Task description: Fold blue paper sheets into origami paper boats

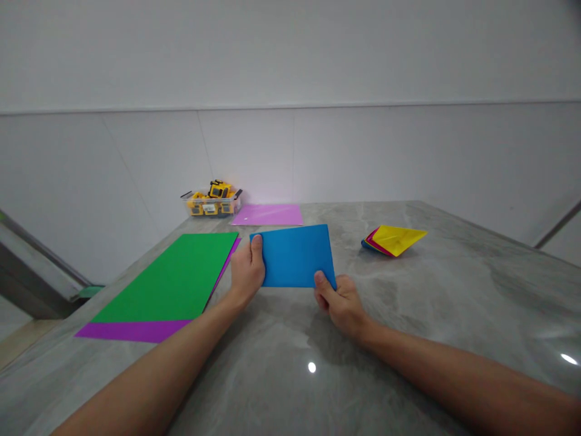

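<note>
A blue sheet of paper (294, 257), rectangular and smooth, is held up above the grey table between my two hands. My left hand (247, 266) pinches its left edge, thumb on the near face. At its lower right corner, my right hand (338, 301) grips it with the thumb in front and the fingers curled behind. Whether the paper is folded I cannot tell. Right of my hands lies a stack of folded paper pieces (394, 240), yellow on top with pink and blue beneath.
Green paper (167, 278) lies over purple paper (131, 330) on the left of the marbled table (281, 387). Pink paper (269, 214) lies at the back, beside a clear plastic box (211, 207) of yellow toy vehicles (219, 189). A white wall (345, 157) stands behind.
</note>
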The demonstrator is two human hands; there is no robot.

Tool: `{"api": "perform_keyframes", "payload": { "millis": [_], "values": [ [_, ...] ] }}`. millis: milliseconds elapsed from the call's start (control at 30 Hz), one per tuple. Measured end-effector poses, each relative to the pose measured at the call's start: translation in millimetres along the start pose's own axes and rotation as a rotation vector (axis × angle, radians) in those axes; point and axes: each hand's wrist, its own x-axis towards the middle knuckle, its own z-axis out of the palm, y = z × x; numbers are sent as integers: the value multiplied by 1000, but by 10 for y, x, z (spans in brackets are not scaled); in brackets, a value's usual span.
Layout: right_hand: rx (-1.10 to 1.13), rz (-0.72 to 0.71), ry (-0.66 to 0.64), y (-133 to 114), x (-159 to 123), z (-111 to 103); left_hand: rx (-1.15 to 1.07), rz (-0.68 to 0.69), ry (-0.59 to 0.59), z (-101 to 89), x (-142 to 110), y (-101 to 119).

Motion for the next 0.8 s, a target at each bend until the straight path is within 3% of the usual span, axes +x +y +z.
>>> {"api": "perform_keyframes", "payload": {
  "millis": [67, 133, 167, 233, 300, 433, 600, 800],
  "values": [
    [72, 1, 136, 7, 78, -106, -133, -104, -237, -48, -67, -5],
    [169, 4, 284, 32, 170, -218, -300, -193, -654, -97, -128, -15],
    [231, 0, 331, 47, 211, -266, -408, -239, -796, -116, -151, -19],
    [341, 11, 316, 74, 268, -330, -598, -342, -959, -140, -181, -20],
    [401, 42, 229, 86, 283, -351, -706, -404, -986, -156, -194, -9],
    [394, 87, 70, 76, 246, -345, -712, -355, -995, -222, -202, 36],
    [363, 50, -64, 76, 226, -397, -729, -419, -1193, -285, -237, 49],
    [347, 93, -287, 62, 174, -368, -589, -156, -937, -212, -266, 99]
  ]
}}
